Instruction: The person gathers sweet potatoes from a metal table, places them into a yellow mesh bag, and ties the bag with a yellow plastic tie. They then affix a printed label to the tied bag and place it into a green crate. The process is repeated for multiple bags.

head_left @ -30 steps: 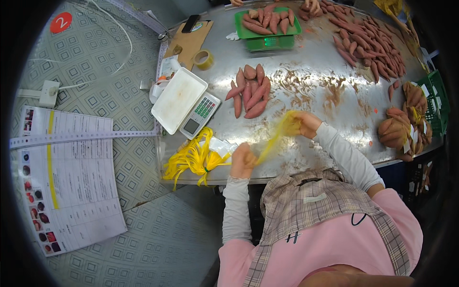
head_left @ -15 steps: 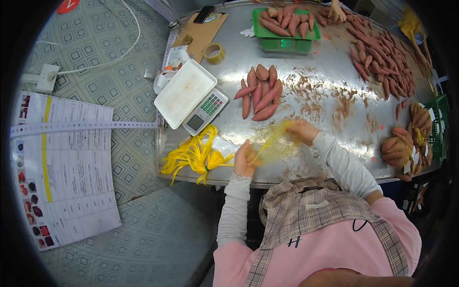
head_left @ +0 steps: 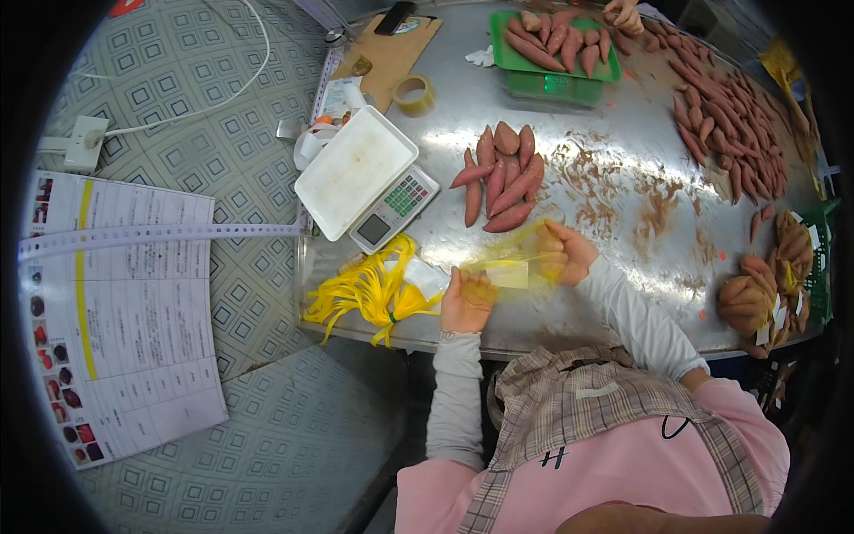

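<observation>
Between my two hands a yellow mesh bag [head_left: 523, 242] is stretched out over the near part of the metal table, a pale label [head_left: 509, 274] showing on it. My left hand [head_left: 466, 303] is closed on its left end, and my right hand [head_left: 574, 254] grips the other end, the mesh covering some fingers. Just left of my left hand lies a bundle of yellow mesh strips [head_left: 369, 289], tied with a green band. Beyond the bag rests a small pile of sweet potatoes [head_left: 507, 178]. A white digital scale [head_left: 365, 178] with a bare tray stands to their left.
Farther back, a green tray [head_left: 605, 71] of sweet potatoes sits on a lit scale. A large sweet potato heap [head_left: 729, 125] covers the far right, where another person's hand [head_left: 624, 16] reaches in. Filled bags [head_left: 752, 298] lie near right; a tape roll [head_left: 413, 94] stands far left.
The mesh bag has been spread wider between my hands, so its label now shows. My right hand has turned slightly. The whole view has shifted a little.
</observation>
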Available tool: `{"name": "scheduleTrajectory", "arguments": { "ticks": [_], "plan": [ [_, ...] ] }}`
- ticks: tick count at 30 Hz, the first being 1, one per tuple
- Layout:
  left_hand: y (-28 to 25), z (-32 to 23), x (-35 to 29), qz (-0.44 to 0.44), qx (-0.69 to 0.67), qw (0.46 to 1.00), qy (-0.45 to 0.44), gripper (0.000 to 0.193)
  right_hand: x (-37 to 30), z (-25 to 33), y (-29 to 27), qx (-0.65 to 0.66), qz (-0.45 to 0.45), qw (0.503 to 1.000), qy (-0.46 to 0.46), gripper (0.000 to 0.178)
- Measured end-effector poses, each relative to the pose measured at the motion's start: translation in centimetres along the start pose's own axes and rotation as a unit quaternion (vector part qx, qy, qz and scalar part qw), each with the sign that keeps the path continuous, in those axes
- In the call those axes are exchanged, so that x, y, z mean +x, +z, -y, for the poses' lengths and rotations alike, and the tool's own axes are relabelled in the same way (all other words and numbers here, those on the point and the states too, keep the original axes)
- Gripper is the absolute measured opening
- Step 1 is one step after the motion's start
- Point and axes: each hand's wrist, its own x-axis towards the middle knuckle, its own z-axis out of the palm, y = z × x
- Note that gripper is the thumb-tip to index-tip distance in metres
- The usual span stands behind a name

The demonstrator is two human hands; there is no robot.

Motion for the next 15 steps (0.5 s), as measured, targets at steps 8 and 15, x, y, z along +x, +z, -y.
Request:
{"name": "scheduleTrajectory", "arguments": {
  "ticks": [8,15],
  "plan": [
    [-12.9,-3.0,9.4,0.014,-0.21,0.977,-0.034,0.036,3.3,-3.3,-7.9,0.148,-0.147,0.975,-0.071,0.034],
    [-5.4,-7.9,16.2,-0.092,0.077,0.992,0.048,0.079,6.6,0.5,-7.6,0.15,-0.216,0.941,-0.211,0.035]
  ]
}}
